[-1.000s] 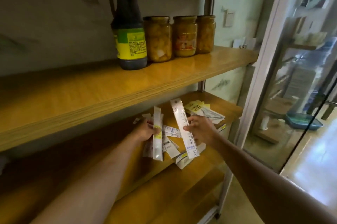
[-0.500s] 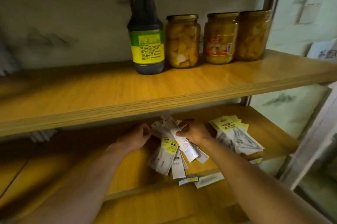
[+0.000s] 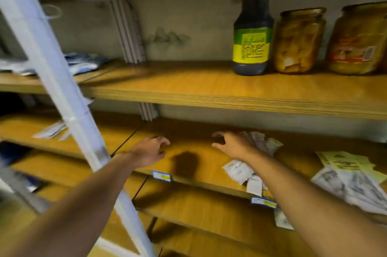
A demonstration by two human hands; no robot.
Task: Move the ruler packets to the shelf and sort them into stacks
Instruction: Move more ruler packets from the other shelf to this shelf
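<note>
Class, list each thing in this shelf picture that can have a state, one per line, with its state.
Left hand: empty, fingers loosely curled.
Right hand: empty, beside the packets.
White ruler packets: loose heap, unsorted.
Dark sauce bottle with yellow-green label: upright, capped.
Glass jars of yellow preserves: upright.

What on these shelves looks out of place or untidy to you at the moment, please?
The ruler packets by the right hand lie fanned loosely, some overhanging the shelf edge, not stacked. Both hands hold nothing; the left hand hovers apart.
</note>
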